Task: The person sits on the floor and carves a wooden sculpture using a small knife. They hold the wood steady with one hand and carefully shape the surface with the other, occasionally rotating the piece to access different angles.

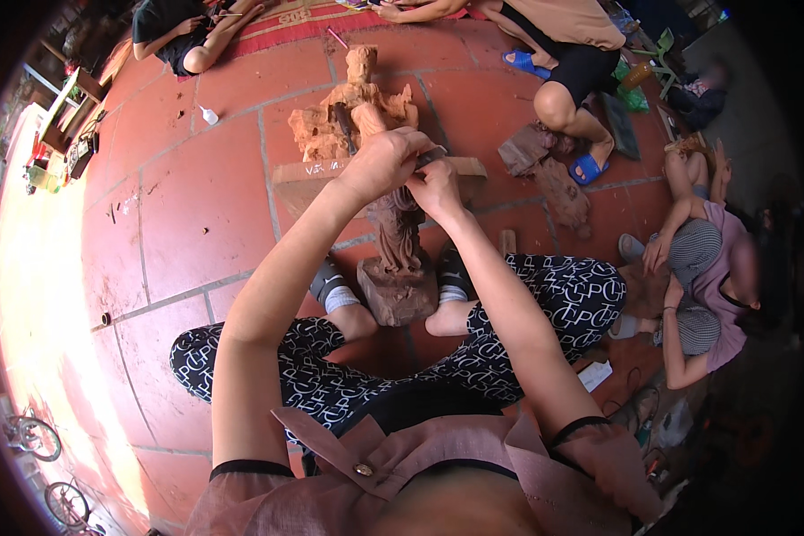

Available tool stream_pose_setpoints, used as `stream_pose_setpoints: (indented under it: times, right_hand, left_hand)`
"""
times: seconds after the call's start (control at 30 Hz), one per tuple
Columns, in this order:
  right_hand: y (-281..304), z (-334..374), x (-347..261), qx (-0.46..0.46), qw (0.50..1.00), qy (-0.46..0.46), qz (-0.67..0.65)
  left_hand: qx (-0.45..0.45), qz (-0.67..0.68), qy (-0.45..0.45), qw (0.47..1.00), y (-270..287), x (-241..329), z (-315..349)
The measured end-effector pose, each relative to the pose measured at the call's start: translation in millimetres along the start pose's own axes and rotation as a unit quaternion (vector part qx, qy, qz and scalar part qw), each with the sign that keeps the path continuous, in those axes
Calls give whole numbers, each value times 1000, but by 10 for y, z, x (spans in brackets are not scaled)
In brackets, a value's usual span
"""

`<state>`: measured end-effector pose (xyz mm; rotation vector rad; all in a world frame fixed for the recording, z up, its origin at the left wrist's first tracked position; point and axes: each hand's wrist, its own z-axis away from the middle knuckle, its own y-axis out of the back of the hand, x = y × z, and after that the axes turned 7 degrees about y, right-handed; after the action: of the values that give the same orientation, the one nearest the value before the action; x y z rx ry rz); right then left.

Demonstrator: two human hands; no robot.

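Observation:
A dark brown carved wooden statue [397, 234] stands upright between my feet on its rough block base [400, 295]. Both my hands meet at its upper end and cover its top. My left hand [389, 159] has its fingers bent and closed around the far side. Close beside it, my right hand [434, 186] is closed in a pinch, fingers pointing inward. A small dark grey piece [431, 156] shows between the hands; its kind is unclear. Just beyond stands a lighter, orange-brown wood carving [317, 134] on a pale wooden block [297, 186].
Red floor tiles [188, 214] surround me. Rough wood pieces [563, 192] lie right of the carving, near a person in blue sandals [588, 168]. Another person [719, 259] sits at the right. A white bottle [209, 115] lies far left; a red mat [286, 27] is at the back.

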<state>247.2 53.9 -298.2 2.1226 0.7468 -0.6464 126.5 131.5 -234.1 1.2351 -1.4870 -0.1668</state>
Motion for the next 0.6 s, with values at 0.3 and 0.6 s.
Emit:
stream_pose_setpoints:
  times: [0.3, 0.6]
  right_hand:
    - [64, 14, 1, -19, 997, 68, 21]
    - [-15, -158, -51, -57, 994, 56, 76]
  left_hand:
    - [16, 28, -11, 999, 90, 102, 86]
    - [4, 13, 62, 998, 150, -7, 90]
